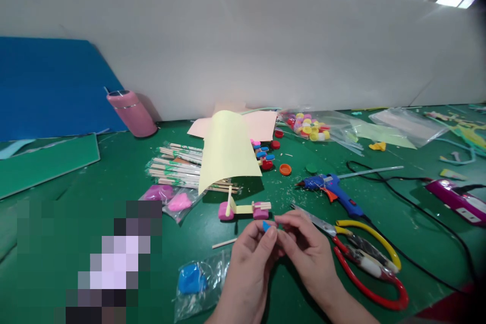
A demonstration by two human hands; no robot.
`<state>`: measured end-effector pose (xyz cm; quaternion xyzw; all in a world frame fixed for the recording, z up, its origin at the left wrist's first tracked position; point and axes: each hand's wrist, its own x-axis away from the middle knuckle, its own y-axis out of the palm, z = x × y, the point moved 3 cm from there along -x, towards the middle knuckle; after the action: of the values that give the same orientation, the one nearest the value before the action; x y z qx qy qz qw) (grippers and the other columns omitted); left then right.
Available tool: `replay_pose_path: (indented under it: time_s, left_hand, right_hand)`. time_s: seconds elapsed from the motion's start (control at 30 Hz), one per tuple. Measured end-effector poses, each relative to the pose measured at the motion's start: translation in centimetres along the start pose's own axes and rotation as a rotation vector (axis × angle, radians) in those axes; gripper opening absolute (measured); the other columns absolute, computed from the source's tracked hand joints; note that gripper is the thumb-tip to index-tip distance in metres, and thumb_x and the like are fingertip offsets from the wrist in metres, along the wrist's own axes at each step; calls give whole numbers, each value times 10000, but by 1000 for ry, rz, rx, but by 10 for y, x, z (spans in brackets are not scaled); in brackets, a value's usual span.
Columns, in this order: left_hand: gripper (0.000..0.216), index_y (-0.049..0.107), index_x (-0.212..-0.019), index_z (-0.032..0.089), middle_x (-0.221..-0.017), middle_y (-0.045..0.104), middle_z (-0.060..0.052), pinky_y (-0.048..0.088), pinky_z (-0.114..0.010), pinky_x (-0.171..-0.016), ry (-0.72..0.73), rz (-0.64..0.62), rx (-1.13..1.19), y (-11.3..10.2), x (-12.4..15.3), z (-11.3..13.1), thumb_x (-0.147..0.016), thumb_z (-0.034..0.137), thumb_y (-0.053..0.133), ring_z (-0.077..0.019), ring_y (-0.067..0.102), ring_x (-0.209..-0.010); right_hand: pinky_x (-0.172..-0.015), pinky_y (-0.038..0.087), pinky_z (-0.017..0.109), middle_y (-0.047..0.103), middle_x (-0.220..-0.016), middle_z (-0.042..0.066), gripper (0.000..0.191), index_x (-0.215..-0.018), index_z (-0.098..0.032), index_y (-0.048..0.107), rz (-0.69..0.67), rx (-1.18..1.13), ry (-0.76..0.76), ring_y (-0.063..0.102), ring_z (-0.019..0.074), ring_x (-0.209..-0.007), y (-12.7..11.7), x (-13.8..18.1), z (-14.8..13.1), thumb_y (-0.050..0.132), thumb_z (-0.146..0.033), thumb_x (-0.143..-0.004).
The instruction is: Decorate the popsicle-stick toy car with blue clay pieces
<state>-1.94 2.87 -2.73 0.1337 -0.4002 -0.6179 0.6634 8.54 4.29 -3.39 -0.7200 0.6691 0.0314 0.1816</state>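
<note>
Blue bit (267, 226) of something soft-looking is sitting right between the fingertips of both hands, down-left of the glue gun (331, 190) and closer to the person, hovering just over the table (114, 172). The left hand (250, 263) is pinching it, its grip closing on it with thumb and forefinger. The right hand (308, 250) is coming in from the other side, and its grip is pressing together on the same bit, so the two sets of fingertips are touching. Can't really tell what the stuff is, it's too small.

Everything else, going off the glue gun:
- the scissors (364, 258) with red and yellow handles are lying just on the near side of it, blades pointing toward the hands
- a little model (243, 208) with pink wheels is standing left of it, just beyond the hands
- a curled yellow sheet (228, 149) is arching over a bundle of sticks (176, 162) further left
- an orange cap (285, 169) and a green cap (311, 167) are lying just behind-left of it
- a clear bag of caps (309, 126) is lying behind it, near the white wall
- a pink cup (131, 114) is leaning way off to the left and back
- a bag with a blue lump (193, 279) is lying left and nearest the person, beside the left wrist
- a black cord (417, 207) is trailing off to its right
</note>
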Motion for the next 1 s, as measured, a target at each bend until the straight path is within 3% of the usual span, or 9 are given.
replay_pose_path:
  time_s: [0.17,0.33,0.47,0.63,0.83,1.0]
  left_hand:
    - [84,629,-720,147,-652,603,5,432,-202,-636,58,62,-91,-6,-3,2,-703,230,628,-81,519,-612]
    - [263,624,-990,203,-949,658,-47,408,-284,-843,172,73,-358,-6,1,7,-756,305,560,-162,573,-877]
    - [279,624,-1019,213,-1086,625,-51,374,-280,-901,245,108,-471,-4,6,15,-772,307,535,-190,536,-1014]
    - [246,642,-971,193,-974,659,-56,396,-290,-861,255,56,-372,-7,2,12,-780,294,524,-185,566,-916]
    - [176,655,-792,146,-776,647,-38,424,-252,-735,160,15,-145,-5,-2,7,-791,250,512,-118,536,-680]
    - [166,657,-814,129,-698,623,-31,434,-220,-646,88,57,-15,-1,-2,9,-760,247,554,-108,532,-638]
  right_hand:
    - [-821,428,240,431,-1086,34,252,-1054,-294,570,-106,21,-32,458,162,-1023,-1,3,-6,426,-225,-859]
    - [-976,320,333,258,-1323,57,397,-1249,-257,436,-226,120,-77,329,232,-1192,2,8,-14,385,-342,-865]
    - [-1042,217,370,153,-1412,45,522,-1313,-234,349,-340,35,-82,198,265,-1282,8,11,-22,382,-457,-842]
    - [-1055,185,375,256,-1389,25,424,-1212,-269,492,-320,-273,56,232,240,-1280,8,6,-19,387,-453,-845]
    - [-972,319,388,419,-1287,64,370,-1038,-233,632,-267,-723,218,291,245,-1242,11,3,-6,352,-398,-859]
    - [-849,418,355,445,-1268,58,370,-988,-232,652,-234,-805,288,394,235,-1153,13,2,-3,343,-393,-862]
